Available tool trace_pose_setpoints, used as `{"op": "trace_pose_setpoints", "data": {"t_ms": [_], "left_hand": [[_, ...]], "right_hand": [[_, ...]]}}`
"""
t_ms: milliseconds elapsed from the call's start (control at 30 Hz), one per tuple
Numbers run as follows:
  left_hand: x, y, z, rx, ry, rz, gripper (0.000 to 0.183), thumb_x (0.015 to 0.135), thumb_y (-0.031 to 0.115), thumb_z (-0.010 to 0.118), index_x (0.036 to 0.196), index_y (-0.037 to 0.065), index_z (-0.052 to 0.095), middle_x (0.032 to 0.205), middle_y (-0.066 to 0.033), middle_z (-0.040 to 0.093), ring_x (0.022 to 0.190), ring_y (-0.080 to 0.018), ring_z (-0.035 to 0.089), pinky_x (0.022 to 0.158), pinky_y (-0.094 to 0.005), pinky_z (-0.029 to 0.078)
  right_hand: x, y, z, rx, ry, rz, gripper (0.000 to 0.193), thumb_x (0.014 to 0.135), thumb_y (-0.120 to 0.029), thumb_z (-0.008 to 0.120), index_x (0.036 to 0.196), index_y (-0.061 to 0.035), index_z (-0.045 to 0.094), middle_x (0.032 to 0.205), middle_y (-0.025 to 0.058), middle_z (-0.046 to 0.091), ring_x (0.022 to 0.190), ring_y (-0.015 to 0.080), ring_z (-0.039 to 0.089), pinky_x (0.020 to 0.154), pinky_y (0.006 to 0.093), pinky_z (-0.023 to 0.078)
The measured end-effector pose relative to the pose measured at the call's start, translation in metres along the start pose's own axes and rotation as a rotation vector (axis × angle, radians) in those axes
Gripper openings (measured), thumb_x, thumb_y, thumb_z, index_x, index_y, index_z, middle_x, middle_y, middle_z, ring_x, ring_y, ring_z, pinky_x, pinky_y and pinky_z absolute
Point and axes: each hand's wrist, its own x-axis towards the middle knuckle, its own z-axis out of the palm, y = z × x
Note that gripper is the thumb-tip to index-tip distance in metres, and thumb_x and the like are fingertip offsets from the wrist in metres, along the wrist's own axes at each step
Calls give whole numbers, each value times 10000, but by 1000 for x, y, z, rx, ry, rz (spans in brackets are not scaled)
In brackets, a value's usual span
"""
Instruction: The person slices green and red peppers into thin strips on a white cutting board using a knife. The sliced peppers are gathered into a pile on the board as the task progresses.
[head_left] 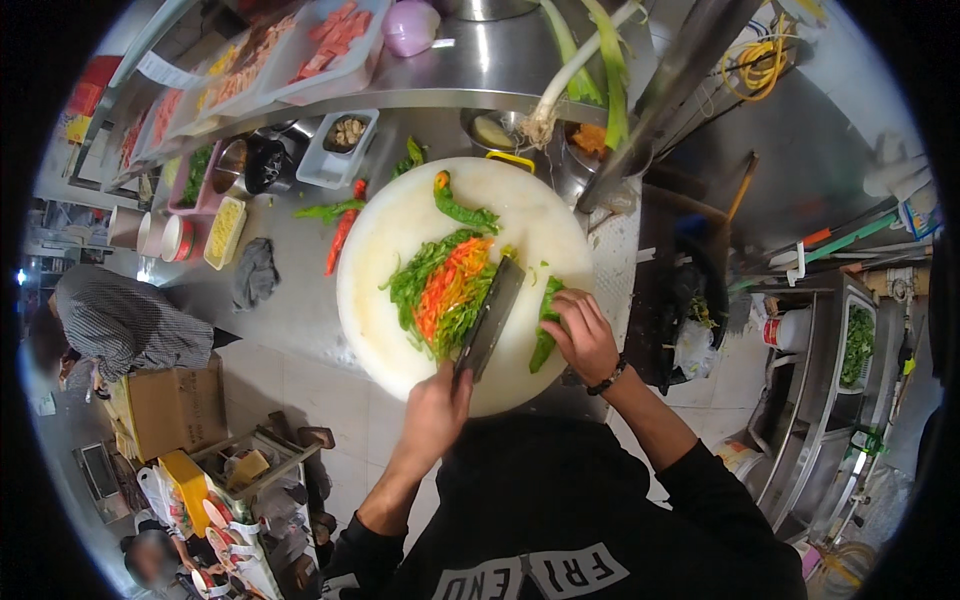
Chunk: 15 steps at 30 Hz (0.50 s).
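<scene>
My left hand (434,418) is closed round the handle of a cleaver (492,315), whose dark blade stands on the round white cutting board (375,290). Along the blade's left side lies a heap of shredded peppers (450,285), green at the edges with red and orange in the middle. To the right of the blade, my right hand (583,335) has its bent fingers on a piece of green pepper (543,348). One more green pepper (462,207), orange at its tip, rests at the far part of the board. Small green scraps lie near the blade.
Red peppers (341,240) and a grey cloth (257,274) lie left of the board. A shelf above carries trays of sliced meat (330,45), a purple onion (410,27) and leeks (572,60). A black bin (690,300) stands at right. Another person (130,315) bends at far left.
</scene>
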Motion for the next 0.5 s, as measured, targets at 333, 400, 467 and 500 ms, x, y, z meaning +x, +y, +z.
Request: {"op": "trace_pose_setpoints", "data": {"t_ms": [333,400,467,500], "left_hand": [[12,36,0,176,-74,95,160,1015,79,695,933,-14,595,821,-264,712,695,-472,685,618,-525,544],[18,40,0,248,-101,144,171,1019,94,699,935,1,584,796,-239,703,669,-456,685,596,-517,550],[25,45,-3,317,-132,182,180,1020,105,702,937,9,574,776,-225,691,657,-450,682,585,-522,549],[26,44,-3,340,-134,203,185,1022,110,700,937,13,568,771,-220,685,654,-449,680,578,-524,547]], "right_hand": [[3,8,-5,-130,-116,-152,343,796,40,685,1139,33,680,1215,178,693,1209,360,637,1036,430,560],[5,10,-6,-63,-142,-102,333,805,55,672,1137,30,671,1212,179,690,1200,367,637,1030,428,563],[7,11,-7,-9,-164,-55,301,836,69,676,1133,25,656,1203,182,686,1183,381,636,1016,434,559],[7,12,-7,9,-173,-30,276,862,74,687,1130,21,645,1195,185,684,1171,390,636,1004,441,553]]}}
